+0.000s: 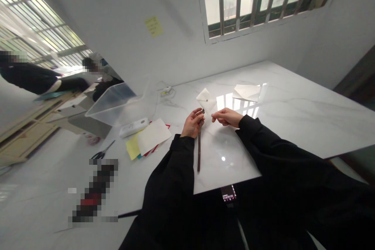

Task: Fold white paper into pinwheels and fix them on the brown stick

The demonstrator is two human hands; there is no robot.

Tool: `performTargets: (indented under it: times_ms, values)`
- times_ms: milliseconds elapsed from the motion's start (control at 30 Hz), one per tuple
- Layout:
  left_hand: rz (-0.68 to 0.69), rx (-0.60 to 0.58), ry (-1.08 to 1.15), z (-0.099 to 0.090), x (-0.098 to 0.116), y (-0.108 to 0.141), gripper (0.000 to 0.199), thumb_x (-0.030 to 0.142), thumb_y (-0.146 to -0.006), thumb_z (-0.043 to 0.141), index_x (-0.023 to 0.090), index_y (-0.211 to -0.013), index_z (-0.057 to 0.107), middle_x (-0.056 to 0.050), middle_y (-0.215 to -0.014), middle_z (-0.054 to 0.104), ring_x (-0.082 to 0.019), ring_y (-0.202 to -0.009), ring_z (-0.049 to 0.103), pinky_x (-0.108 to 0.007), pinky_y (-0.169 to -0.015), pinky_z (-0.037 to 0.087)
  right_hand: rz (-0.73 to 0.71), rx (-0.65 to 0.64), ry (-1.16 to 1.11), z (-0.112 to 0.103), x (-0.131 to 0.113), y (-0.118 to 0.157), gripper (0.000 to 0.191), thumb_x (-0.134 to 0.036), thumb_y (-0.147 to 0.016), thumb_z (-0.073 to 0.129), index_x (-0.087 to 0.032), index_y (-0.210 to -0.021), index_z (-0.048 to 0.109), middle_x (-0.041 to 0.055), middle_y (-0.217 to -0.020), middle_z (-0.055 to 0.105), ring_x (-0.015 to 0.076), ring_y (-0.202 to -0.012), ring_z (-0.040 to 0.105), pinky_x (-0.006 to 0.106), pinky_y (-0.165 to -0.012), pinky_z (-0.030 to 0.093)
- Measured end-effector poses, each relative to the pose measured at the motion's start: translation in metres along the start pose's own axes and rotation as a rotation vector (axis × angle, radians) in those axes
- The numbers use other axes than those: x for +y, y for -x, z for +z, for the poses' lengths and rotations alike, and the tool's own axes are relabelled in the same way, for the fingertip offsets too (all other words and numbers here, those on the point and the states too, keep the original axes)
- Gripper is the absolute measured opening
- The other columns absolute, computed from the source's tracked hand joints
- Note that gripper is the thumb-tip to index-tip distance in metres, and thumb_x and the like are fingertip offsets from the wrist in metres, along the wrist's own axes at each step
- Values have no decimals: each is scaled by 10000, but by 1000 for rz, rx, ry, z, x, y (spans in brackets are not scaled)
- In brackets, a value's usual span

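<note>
A white paper pinwheel (202, 95) with a small dark dot at its centre sits at the top of a thin brown stick (199, 152). My left hand (193, 123) is closed round the upper part of this stick, just below the paper. The stick's lower end points toward the table's near edge. To the right, my right hand (227, 118) is closed, thumb and fingers pressed together close to the pinwheel's lower right edge. Whether something small is between those fingertips, I cannot make out.
A folded white paper (246, 92) lies at the back right of the marbled table (304, 113). On the left are stacked paper sheets (154, 137), a white device (134, 127), scissors (102, 153) and a clear plastic bin (114, 101). Two people are at the far left.
</note>
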State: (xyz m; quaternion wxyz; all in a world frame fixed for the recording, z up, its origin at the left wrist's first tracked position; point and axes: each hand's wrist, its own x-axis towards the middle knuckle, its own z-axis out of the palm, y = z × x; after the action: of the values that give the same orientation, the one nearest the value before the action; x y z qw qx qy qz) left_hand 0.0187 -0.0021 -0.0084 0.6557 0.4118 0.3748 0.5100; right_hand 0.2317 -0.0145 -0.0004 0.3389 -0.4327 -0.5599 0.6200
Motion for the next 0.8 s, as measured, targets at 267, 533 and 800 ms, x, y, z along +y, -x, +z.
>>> performTargets:
  times_ms: [267,533,800]
  values:
    - [-5,-6,-7,2,1,1,528,233,-636,927,204,-1107,689,-35,-1078,682,-78,-735,610,-220,-649,464,-40,385,95,-11,7,-10,319,-452,-888,654,-152,-952,742,-46,-561,454,106,-486,346,260,-502,280]
    - [-63,-116,-80,3,3,5,512,260,-609,950,170,-1068,742,-45,-1001,697,-78,-689,586,-229,-628,442,-337,708,603,-21,2,2,817,-199,-827,578,-233,-1630,432,-27,-726,669,181,-658,579,310,-812,493]
    - [-77,-106,-65,3,5,6,542,271,-581,969,175,-1068,750,-41,-997,709,-76,-684,596,-212,-604,442,-25,477,861,-29,10,-4,242,-227,-795,589,-202,-783,829,79,-714,717,219,-721,604,308,-680,408]
